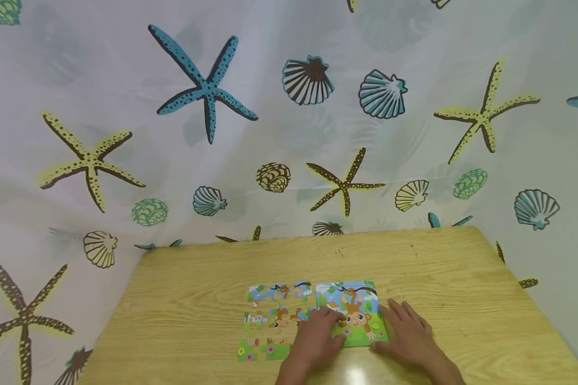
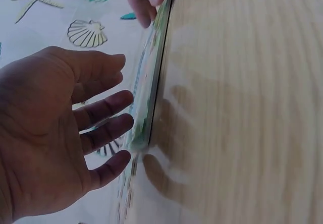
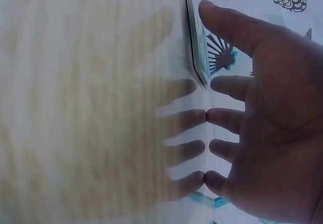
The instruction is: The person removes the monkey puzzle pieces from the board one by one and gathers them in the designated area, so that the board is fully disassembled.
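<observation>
A square picture board (image 1: 377,326) with a cartoon monkey lies flat on the wooden table. My left hand (image 1: 316,339) reaches over its left edge, fingers extended toward the monkey. Along the right edge rests my right hand (image 1: 409,334), fingers spread and thumb near the lower corner. To the left, several jigsaw pieces (image 1: 256,319) of a matching monkey picture lie in rows with gaps; my left hand hides some. The left wrist view shows the left hand (image 2: 50,128) with loosely bent fingers beside the board's edge (image 2: 155,88). Fingertips of the right hand (image 3: 272,103) meet the tabletop.
The wooden table (image 1: 192,299) extends around the board and pieces. Behind it and at both sides hangs a white cloth (image 1: 270,128) printed with starfish and shells, meeting the table's back edge.
</observation>
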### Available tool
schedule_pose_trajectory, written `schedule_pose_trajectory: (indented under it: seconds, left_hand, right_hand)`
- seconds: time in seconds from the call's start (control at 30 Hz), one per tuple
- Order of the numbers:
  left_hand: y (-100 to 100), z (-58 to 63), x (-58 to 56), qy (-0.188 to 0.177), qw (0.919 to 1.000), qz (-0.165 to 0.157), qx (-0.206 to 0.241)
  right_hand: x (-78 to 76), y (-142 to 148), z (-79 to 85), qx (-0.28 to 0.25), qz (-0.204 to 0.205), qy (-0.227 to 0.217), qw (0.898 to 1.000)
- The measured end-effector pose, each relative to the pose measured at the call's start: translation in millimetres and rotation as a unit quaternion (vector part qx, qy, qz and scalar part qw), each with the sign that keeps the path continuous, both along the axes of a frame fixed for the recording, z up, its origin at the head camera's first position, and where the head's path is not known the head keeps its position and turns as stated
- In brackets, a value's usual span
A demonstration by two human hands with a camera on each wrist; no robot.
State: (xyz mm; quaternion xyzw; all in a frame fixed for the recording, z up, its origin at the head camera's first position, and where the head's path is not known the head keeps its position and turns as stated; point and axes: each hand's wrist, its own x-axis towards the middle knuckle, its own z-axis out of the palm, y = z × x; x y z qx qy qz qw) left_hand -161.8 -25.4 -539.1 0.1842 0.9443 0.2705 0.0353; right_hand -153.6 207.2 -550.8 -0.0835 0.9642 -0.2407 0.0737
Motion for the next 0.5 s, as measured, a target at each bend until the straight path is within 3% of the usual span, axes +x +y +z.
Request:
schedule_pose_trajectory:
  seconds: [0.17,0.5]
  left_hand:
    - [23,-7.9,-6.3,-0.023,0.9994,-0.014,-0.020]
    - [44,-19.8,-10.4,-0.005,0.9989,0.018,-0.042]
  right_hand:
    - [2.6,5,-3.9,0.002,0.001,0.005,1.000]
    - [2.0,9,-1.8,0.004,0.012,0.004,1.000]
